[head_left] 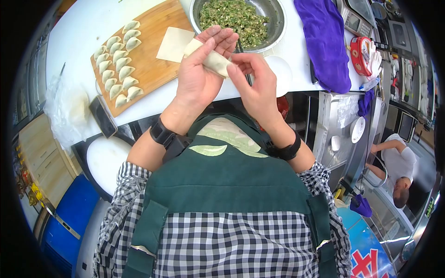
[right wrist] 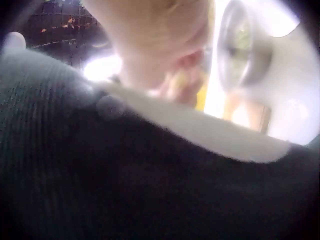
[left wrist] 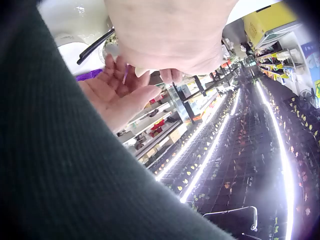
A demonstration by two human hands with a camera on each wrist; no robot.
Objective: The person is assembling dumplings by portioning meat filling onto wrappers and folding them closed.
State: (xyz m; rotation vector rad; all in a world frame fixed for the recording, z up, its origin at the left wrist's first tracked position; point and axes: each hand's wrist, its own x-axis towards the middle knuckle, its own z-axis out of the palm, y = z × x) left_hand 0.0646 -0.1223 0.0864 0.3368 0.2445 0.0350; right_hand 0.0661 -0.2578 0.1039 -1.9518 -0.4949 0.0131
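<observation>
In the head view a folded dumpling (head_left: 214,62) lies across my left hand (head_left: 199,76), palm up, with the thumb pressed over its wrapper. Dark filling shows faintly through the dough. My right hand (head_left: 257,83) pinches the right end of the dumpling between thumb and fingers. Both hands are above the table's near edge, just in front of a metal bowl (head_left: 283,23) of chopped green filling (head_left: 234,21). A flat square wrapper (head_left: 172,45) lies on the wooden board (head_left: 155,28) left of my hands. The right wrist view is blurred and mostly covered by sleeve.
Rows of finished dumplings (head_left: 122,61) fill the board's left part. Dark chopsticks (left wrist: 95,46) stick out from the bowl, beside a white plate (head_left: 279,74). A phone (head_left: 103,116) leans at the table edge. Purple cloth (head_left: 324,44) lies right. Another person (head_left: 398,162) is far right.
</observation>
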